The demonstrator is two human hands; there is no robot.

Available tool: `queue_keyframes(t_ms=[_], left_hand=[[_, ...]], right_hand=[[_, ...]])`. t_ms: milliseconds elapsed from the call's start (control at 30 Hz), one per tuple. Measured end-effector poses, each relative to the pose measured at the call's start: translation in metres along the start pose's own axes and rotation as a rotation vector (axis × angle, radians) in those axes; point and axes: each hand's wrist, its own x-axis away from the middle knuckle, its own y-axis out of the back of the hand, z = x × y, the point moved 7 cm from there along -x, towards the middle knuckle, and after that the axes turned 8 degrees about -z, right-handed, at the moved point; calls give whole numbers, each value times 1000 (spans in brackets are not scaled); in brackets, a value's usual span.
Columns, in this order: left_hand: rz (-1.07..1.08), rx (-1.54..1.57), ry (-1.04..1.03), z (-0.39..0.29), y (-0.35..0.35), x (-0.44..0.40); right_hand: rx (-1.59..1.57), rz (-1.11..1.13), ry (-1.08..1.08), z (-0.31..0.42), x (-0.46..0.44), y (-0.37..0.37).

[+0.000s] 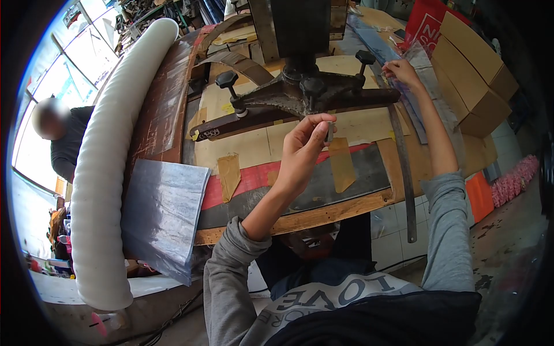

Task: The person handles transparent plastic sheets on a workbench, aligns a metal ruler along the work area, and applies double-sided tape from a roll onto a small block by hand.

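My left hand (307, 141) is raised over the near middle of the work table, in front of a dark metal press (300, 86). Pinched between its thumb and fingers is a small grey piece (329, 131). At the right, my right hand (402, 73) is over bluish plastic sheets (381, 49), beyond the end of the press's dark bar. Its fingers are curled together, and whatever they may hold is too small to make out. Below the press lie light boards with brown tape (343, 164) and a red strip (213, 191).
A long white foam roll (107, 155) and folded plastic sheets (164, 207) lie at the left. A metal strip (404, 167) crosses the table's right edge. Cardboard boxes (470, 75) and a red bag (430, 26) are at the right. Another person (66, 135) is beyond the roll.
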Motion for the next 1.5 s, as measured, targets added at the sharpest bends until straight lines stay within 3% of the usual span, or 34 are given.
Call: queue_keyframes(t_ms=[267,467,1500], left_hand=[[-15,-51,-25,0,3,-4],[-11,-163,-126,-15,5,-7],[-138,-101,-223,-42,19,-5]], right_hand=[[-158,-77,16,-21,-9,4],[-199,-35,-196,-25,-6,12],[-304,-47,-223,-27,-20,10]])
